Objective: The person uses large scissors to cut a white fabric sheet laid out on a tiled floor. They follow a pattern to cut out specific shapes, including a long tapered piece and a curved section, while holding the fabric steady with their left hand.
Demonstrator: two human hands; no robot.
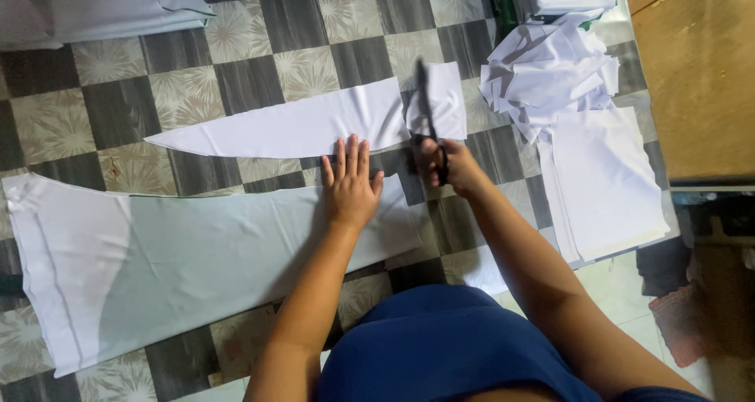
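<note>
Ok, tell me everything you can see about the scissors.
The scissors are dark, with long blades pointing away from the person and handles near the body. The right hand grips the handles, fingers through the loops. The blades lie over the curved white fabric strip, at a cut between the long piece and a smaller end piece. They look like metal tailoring shears; whether the blades are open or closed is hard to tell. Below lies the checkered floor.

Left hand (349, 183): flat, palm down, fingers together and pointing away from the body, thumb splayed to the right. Left forearm runs straight back toward the torso. Right hand (451, 166): closed in a grip, knuckles up, just beside the left hand. Right forearm angles in from the lower right. Both arms bare.
</note>
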